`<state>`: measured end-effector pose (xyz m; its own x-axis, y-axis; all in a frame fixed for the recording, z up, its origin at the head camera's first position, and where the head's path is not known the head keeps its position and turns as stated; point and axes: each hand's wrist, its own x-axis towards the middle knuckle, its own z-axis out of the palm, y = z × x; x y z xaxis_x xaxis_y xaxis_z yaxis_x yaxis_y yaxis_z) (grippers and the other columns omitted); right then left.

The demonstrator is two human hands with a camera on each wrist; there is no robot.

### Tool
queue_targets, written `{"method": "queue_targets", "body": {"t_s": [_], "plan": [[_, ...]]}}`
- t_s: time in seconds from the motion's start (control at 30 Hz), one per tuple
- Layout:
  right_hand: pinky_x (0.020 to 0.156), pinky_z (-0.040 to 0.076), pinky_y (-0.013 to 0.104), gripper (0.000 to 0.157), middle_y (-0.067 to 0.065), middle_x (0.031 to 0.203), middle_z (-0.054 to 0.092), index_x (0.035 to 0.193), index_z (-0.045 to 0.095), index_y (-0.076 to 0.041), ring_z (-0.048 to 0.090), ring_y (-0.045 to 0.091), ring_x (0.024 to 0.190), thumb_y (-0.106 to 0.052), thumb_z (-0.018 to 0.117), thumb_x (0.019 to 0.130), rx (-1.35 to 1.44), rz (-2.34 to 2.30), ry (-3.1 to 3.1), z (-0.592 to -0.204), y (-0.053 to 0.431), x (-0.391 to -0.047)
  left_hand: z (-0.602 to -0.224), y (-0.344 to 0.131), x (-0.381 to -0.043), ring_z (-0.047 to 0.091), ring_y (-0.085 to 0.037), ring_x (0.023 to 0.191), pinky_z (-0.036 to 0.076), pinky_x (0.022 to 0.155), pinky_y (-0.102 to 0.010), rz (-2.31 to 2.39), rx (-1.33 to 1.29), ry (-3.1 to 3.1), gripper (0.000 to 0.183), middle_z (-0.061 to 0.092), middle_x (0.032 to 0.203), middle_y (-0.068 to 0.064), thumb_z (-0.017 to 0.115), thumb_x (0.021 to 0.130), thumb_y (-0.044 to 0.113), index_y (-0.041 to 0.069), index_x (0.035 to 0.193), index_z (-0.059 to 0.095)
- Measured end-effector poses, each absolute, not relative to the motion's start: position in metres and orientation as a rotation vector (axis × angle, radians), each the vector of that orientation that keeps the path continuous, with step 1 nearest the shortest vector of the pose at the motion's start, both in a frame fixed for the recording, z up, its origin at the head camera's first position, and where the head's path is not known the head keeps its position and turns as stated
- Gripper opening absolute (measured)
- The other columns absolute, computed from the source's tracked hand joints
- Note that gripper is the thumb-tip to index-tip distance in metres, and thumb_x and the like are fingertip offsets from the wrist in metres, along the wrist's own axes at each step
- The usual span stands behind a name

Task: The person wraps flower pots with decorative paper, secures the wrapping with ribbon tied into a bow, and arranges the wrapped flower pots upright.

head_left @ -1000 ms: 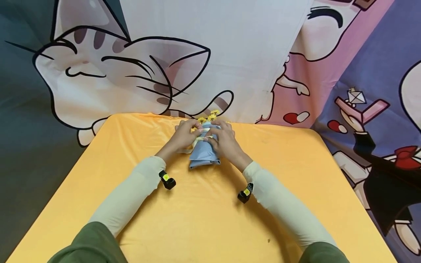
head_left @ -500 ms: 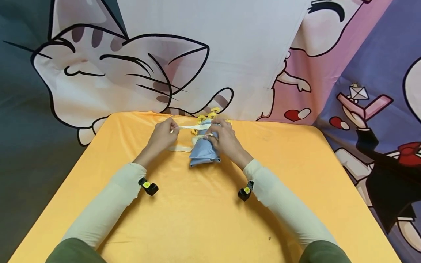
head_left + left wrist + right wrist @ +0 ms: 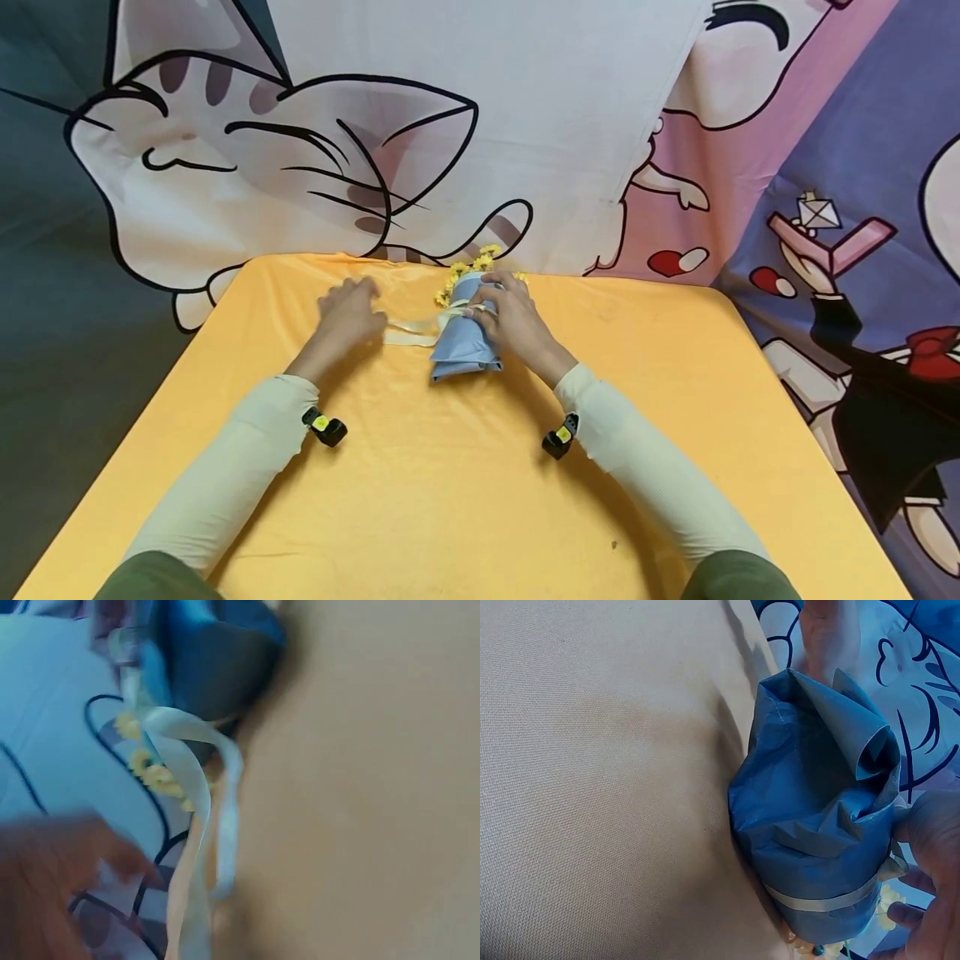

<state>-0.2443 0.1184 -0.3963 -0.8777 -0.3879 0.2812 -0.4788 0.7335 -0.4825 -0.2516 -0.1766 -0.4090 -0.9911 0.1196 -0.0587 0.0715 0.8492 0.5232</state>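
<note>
A small bouquet of yellow flowers [image 3: 482, 263] in blue wrapping paper [image 3: 465, 346] lies at the back of the table, flowers pointing away. A pale cream ribbon [image 3: 825, 903] circles the wrap, and its loose tails [image 3: 411, 339] stretch left over the cloth. At the tie, my right hand [image 3: 513, 317] pinches the ribbon between thumb and fingers against the paper's right side. My left hand [image 3: 347, 315] hovers left of the tails, fingers loosely bent and holding nothing. Motion blurs that hand [image 3: 52, 892] in the left wrist view, where the ribbon tails [image 3: 187, 761] hang beside it.
A yellow cloth [image 3: 480, 483] covers the table. Behind its back edge hangs a printed backdrop [image 3: 570, 125] with a cartoon cat, and more printed fabric [image 3: 840, 250] rises on the right. Black wrist cameras [image 3: 325, 427] sit on both forearms.
My left hand was at the bouquet, pulled a ribbon tail out leftward, then let it go and drew farther left. The tail has dropped toward the cloth. My right hand stays at the tie.
</note>
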Motion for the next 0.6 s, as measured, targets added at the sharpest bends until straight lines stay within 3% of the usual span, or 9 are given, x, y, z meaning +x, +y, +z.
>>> {"method": "queue_targets", "body": {"t_s": [0.1,0.2,0.3,0.37,0.43,0.6], "plan": [[0.132,0.041,0.063,0.014,0.018,0.161,0.059,0.110,0.081,-0.012,0.049,0.043,0.158,-0.026,0.077,0.109,0.706,0.837,-2.773,-0.395,0.119,-0.245,-0.417,-0.159,-0.260,0.044,-0.054,0.154,0.018,0.132,-0.075,1.012,0.459,2.838,0.048,0.061,0.158,-0.025,0.066,0.111,0.023,0.003,0.155,0.059],[0.132,0.041,0.060,0.015,0.019,0.159,0.061,0.110,0.081,-0.011,0.051,0.042,0.156,-0.027,0.078,0.109,0.720,0.841,-2.770,-0.395,0.118,-0.245,-0.421,-0.144,-0.264,0.056,-0.046,0.149,0.020,0.133,-0.074,1.068,0.615,2.735,0.036,0.074,0.146,-0.018,0.064,0.116,0.027,0.008,0.146,0.068],[0.132,0.042,0.060,0.016,0.020,0.157,0.062,0.109,0.081,-0.011,0.053,0.042,0.154,-0.027,0.078,0.109,0.728,0.847,-2.767,-0.394,0.118,-0.245,-0.420,-0.137,-0.266,0.070,-0.039,0.127,0.041,0.122,-0.066,1.093,0.653,2.731,0.020,0.080,0.124,-0.014,0.064,0.117,0.023,0.009,0.127,0.074],[0.132,0.042,0.060,0.017,0.020,0.157,0.062,0.109,0.082,-0.011,0.053,0.042,0.154,-0.027,0.078,0.109,0.735,0.851,-2.764,-0.394,0.118,-0.245,-0.419,-0.138,-0.266,0.071,-0.036,0.116,0.051,0.110,-0.060,1.126,0.628,2.752,0.017,0.078,0.118,-0.014,0.062,0.118,0.020,0.007,0.121,0.072],[0.132,0.041,0.060,0.017,0.020,0.157,0.062,0.110,0.082,-0.011,0.053,0.042,0.154,-0.027,0.077,0.109,0.743,0.857,-2.761,-0.394,0.117,-0.245,-0.418,-0.140,-0.265,0.069,-0.036,0.115,0.055,0.102,-0.056,1.180,0.606,2.749,0.019,0.075,0.121,-0.017,0.060,0.118,0.018,0.003,0.125,0.069],[0.132,0.042,0.059,0.016,0.019,0.156,0.062,0.110,0.082,-0.011,0.054,0.041,0.153,-0.026,0.077,0.110,0.742,0.858,-2.765,-0.394,0.117,-0.246,-0.424,-0.141,-0.268,0.065,-0.041,0.138,0.052,0.119,-0.060,1.266,0.668,2.630,0.033,0.070,0.142,-0.022,0.061,0.117,0.015,-0.001,0.146,0.064]]}}
